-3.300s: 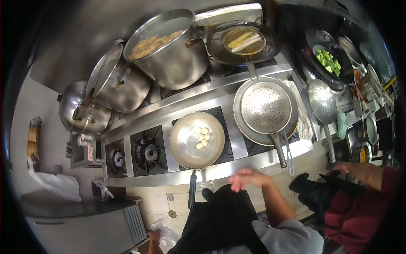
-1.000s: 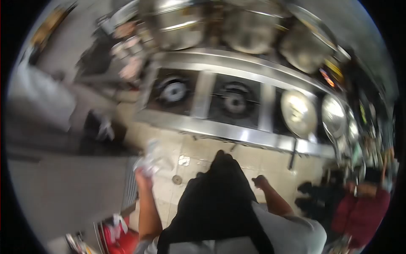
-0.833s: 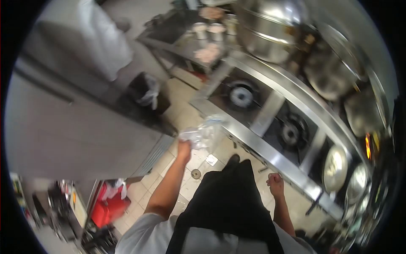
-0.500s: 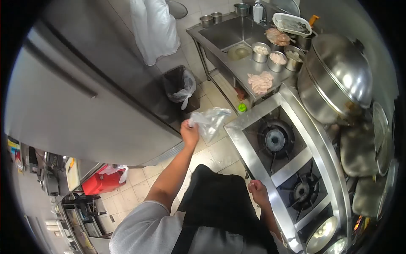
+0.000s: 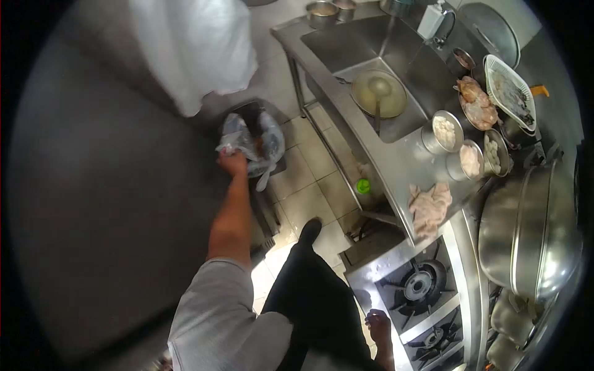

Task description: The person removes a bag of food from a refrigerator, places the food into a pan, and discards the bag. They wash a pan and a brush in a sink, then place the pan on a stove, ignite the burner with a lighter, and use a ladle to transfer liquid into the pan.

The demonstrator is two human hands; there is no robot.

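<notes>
My left hand (image 5: pixel 232 162) reaches out over a lined trash bin (image 5: pixel 279 162), fingers closed on a clear plastic bag (image 5: pixel 237 140). The bag hangs at the bin's mouth, and its lower part blends with the liner (image 5: pixel 271 140). Low on the right, my right hand (image 5: pixel 378 328) is beside the stove's front edge (image 5: pixel 371 281), its fingers curled with nothing visible in them.
On the right, a steel sink (image 5: pixel 322 46) holds a pan with a ladle (image 5: pixel 379 89). Several steel pots of food (image 5: pixel 444 131) and a pinkish cloth (image 5: pixel 430 209) lie on its counter. A large steamer pot (image 5: pixel 526 232) stands behind the burner (image 5: pixel 419 285). White sheeting (image 5: pixel 198 49) hangs above the bin.
My left hand has carried the plastic bag forward and left, from over the floor to the trash bin. My body and view have moved closer to the sink. My right hand stays low beside the stove.
</notes>
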